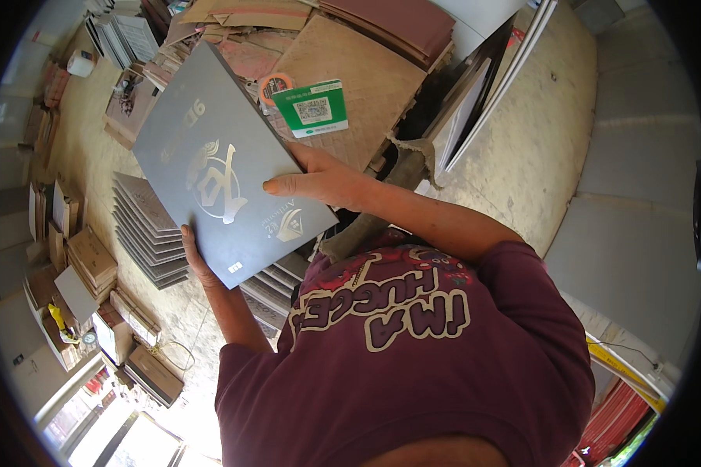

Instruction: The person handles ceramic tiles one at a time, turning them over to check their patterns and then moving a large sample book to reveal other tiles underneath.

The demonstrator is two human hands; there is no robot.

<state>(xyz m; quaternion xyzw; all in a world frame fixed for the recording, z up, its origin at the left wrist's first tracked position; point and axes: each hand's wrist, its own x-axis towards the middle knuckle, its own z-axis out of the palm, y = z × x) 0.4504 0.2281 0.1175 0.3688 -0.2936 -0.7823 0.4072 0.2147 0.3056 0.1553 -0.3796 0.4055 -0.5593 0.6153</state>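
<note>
A large, thin grey hardcover (163, 148), printed with a silver emblem, is tilted in front of me; whether it is a book or a flat case I cannot tell. My right hand (323, 177) grips its right edge, thumb laid over the front face and fingers behind. On the lower left edge, my left hand (199, 261) holds on with the thumb showing and the other fingers hidden beneath. Beyond the cover's right edge, a green and white card with a square code (313, 109) stands on the worn workbench (366, 66), beside an orange tape roll (276, 87).
Left of me rises a fanned stack of grey covers (152, 233). Brown boards (397, 27) lie at the bench's far end. Tall panels (483, 97) lean at the right. Cardboard boxes (93, 257) line the left side, and cloth (417, 156) hangs at the bench's near edge.
</note>
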